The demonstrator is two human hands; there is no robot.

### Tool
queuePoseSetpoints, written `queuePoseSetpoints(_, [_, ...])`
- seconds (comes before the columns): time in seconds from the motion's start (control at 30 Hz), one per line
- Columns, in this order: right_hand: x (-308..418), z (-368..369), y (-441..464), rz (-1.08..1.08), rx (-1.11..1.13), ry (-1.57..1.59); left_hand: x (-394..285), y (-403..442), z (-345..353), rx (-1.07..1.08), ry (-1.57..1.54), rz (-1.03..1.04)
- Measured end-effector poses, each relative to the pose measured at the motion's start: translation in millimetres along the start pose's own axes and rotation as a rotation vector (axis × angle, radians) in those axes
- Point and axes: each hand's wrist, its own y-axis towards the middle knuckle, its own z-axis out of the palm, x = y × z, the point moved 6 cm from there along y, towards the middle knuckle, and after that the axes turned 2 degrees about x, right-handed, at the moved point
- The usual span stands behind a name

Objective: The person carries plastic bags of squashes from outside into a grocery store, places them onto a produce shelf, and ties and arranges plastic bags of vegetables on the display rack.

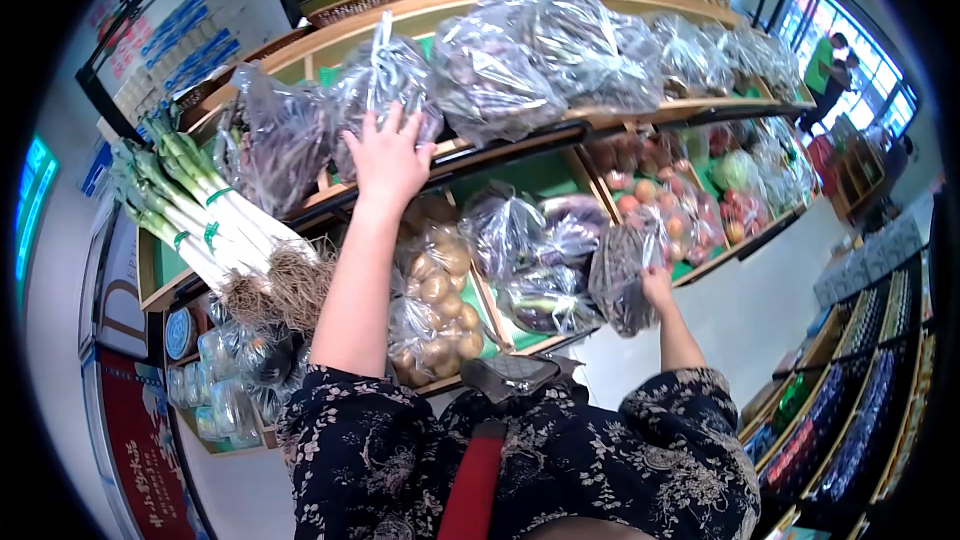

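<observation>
My left hand (388,155) reaches up to the upper shelf with its fingers spread. It rests on or just over a clear plastic bag (385,80) of dark long vegetables. Lower down on the right, my right hand (657,285) is closed on the edge of a clear bag of dark produce (622,280); its exact contents are hard to make out. That bag hangs in front of bagged eggplants (545,300) in the lower bin. Left of my left hand lies another bag of dark produce (275,140).
Bundled leeks (225,225) with roots lie at the left. Bagged potatoes (438,290) fill a lower bin, and bagged reddish fruit (665,205) lies to the right. A larger bag (495,75) sits on the upper shelf. Packed shelves (850,390) stand at right; people (828,70) are far behind.
</observation>
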Motion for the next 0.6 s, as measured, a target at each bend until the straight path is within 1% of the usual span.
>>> queuePoseSetpoints(0.07, [19, -17, -14, -0.085, -0.033, 0.131, 0, -1, -3, -0.001, -0.011, -0.002])
queuePoseSetpoints(0.13, [45, -46, -22, -0.065, -0.056, 0.448, 0, -1, -3, 0.002, -0.014, -0.007])
queuePoseSetpoints(0.17, [60, -64, -21, -0.104, -0.046, 0.544, 1, -1, -3, -0.006, -0.014, -0.011])
queuePoseSetpoints(0.23, [137, -118, -45, -0.113, 0.102, 0.703, 2, -1, -1, -0.013, -0.027, -0.027])
queuePoseSetpoints(0.27, [189, -151, -63, -0.164, 0.124, 0.723, 3, -3, -1, -0.029, -0.041, -0.025])
queuePoseSetpoints(0.33, [254, -191, -68, -0.282, 0.174, 0.856, 4, -3, -1, -0.061, -0.066, -0.024])
queuePoseSetpoints(0.37, [292, -213, -73, -0.293, 0.169, 0.851, 5, -4, 1, -0.072, -0.077, -0.024])
queuePoseSetpoints(0.4, [332, -237, -75, -0.398, 0.082, 0.726, 6, -4, -1, -0.017, -0.093, -0.028])
queuePoseSetpoints(0.43, [374, -247, -81, -0.423, 0.086, 0.876, 7, -4, -2, 0.038, -0.110, -0.029])
queuePoseSetpoints(0.47, [390, -254, -54, -0.527, 0.050, 0.826, 9, -5, -4, 0.037, -0.141, -0.021])
queuePoseSetpoints(0.5, [424, -260, -52, -0.524, 0.057, 0.899, 11, -7, -8, 0.042, -0.196, -0.008])
queuePoseSetpoints(0.53, [462, -258, -51, -0.564, 0.231, 0.998, 16, -10, -16, -0.011, -0.285, -0.013])
queuePoseSetpoints(0.57, [494, -258, -44, -0.522, 0.284, 0.984, 22, -15, -26, -0.067, -0.370, -0.018])
queuePoseSetpoints(0.6, [516, -247, -3, -0.550, 0.336, 1.065, 28, -21, -44, -0.085, -0.394, -0.022])
